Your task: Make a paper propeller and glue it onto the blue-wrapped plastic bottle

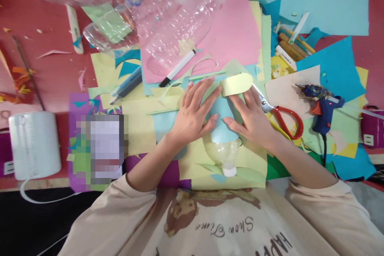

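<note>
A clear plastic bottle [223, 152] wrapped in light blue paper [223, 122] lies with its white cap toward me. My left hand [196, 110] holds it from the left, fingers stretched over the paper and thumb on the wrap. From the right, my right hand [250, 116] grips the same bottle, its thumb also on the blue paper. A pale yellow paper strip [238, 84] with a rounded end stands up at the bottle's far part, touching the fingertips of both hands. The bottle's far end is hidden behind the strip and fingers.
Red-handled scissors [288, 122] lie right of my right hand, with a blue glue gun [322, 112] beyond. A black-and-white marker [177, 68] and clear bottles [186, 24] lie ahead. A cutter [127, 84] and a phone-like blurred object [106, 148] are left; a white box [34, 144] stands far left.
</note>
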A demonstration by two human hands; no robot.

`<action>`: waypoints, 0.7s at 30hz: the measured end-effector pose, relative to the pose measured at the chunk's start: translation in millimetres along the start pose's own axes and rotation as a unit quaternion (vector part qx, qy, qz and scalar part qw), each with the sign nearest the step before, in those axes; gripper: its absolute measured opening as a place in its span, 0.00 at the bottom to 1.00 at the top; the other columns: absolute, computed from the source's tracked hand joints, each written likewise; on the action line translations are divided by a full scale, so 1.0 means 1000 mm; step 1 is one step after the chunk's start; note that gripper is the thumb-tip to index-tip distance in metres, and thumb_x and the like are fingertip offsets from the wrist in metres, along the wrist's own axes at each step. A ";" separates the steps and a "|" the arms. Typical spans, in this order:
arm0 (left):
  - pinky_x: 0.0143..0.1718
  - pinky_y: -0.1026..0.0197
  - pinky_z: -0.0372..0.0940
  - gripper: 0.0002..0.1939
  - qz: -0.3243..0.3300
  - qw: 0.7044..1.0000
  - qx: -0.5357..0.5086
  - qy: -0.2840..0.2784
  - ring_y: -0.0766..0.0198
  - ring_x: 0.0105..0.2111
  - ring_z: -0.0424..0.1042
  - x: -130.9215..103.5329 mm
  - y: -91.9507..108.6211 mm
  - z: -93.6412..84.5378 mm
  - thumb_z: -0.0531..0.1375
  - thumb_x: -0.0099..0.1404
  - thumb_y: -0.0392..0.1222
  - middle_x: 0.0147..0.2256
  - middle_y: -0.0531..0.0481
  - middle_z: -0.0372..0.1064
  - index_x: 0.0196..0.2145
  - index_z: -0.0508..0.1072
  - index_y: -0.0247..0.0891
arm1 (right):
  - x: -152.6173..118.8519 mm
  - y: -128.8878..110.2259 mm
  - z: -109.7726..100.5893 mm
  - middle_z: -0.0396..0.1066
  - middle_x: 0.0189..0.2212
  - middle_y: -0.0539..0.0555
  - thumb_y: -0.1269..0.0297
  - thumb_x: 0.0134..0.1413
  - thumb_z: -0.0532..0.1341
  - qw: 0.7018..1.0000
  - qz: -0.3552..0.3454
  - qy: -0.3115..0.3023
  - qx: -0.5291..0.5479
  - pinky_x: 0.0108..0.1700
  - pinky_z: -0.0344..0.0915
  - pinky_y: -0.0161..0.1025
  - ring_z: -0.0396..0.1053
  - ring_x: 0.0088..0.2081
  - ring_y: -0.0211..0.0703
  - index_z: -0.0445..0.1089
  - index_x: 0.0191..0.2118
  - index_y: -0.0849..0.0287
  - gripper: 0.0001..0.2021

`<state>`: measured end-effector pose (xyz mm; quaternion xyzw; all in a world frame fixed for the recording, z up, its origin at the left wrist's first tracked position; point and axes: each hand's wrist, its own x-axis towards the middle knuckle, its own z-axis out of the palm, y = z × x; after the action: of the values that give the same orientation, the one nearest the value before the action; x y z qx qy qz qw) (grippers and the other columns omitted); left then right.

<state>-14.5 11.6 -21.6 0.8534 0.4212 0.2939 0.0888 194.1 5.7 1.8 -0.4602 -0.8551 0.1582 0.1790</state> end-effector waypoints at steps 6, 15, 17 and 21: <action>0.66 0.41 0.43 0.32 -0.006 1.000 -0.023 -0.016 0.48 0.68 0.45 -0.002 -0.001 0.004 0.41 0.71 0.54 0.67 0.36 0.45 0.68 0.43 0.39 | 0.001 0.000 0.003 0.46 0.67 0.63 0.48 0.65 0.43 1.000 -0.002 -0.029 0.009 0.65 0.47 0.64 0.38 0.70 0.57 0.45 0.67 0.58 0.31; 0.66 0.41 0.42 0.32 -0.011 0.999 -0.019 -0.027 0.48 0.68 0.44 -0.003 0.001 0.008 0.39 0.72 0.52 0.67 0.36 0.46 0.68 0.38 0.37 | 0.006 -0.002 0.001 0.37 0.70 0.59 0.48 0.65 0.41 0.999 -0.014 -0.042 0.032 0.68 0.39 0.61 0.30 0.71 0.53 0.39 0.70 0.57 0.32; 0.66 0.41 0.42 0.32 -0.012 0.999 -0.022 -0.034 0.48 0.68 0.43 -0.004 0.000 0.009 0.41 0.71 0.50 0.67 0.36 0.46 0.68 0.40 0.37 | 0.006 -0.001 0.001 0.36 0.71 0.58 0.48 0.65 0.42 0.998 -0.017 -0.043 0.039 0.68 0.39 0.61 0.29 0.71 0.53 0.38 0.70 0.56 0.32; 0.66 0.41 0.43 0.31 -0.010 0.999 -0.021 -0.041 0.48 0.69 0.41 -0.005 -0.001 0.009 0.41 0.71 0.50 0.68 0.37 0.44 0.68 0.40 0.37 | 0.008 -0.002 0.001 0.37 0.71 0.58 0.49 0.65 0.43 0.998 -0.026 -0.041 0.040 0.68 0.40 0.61 0.30 0.71 0.53 0.38 0.70 0.57 0.32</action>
<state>-12.3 8.9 -30.9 0.8585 0.4192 0.2667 0.1267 188.6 11.3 3.0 -0.4233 -0.8664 0.2059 0.1665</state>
